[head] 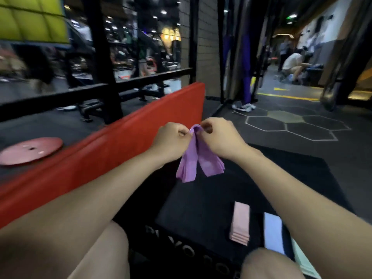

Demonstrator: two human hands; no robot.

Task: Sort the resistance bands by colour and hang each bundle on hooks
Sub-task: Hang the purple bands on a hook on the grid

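Partly hidden white lettering on the black box [201,214], legible only as "VO", the rest blurred.

Both hands raised together, fingers [186,132] curled.

Dim gym interior, small ceiling lights [155,17] glaring; background motion-blurred, wide-angle bending at edges, foreground soft.
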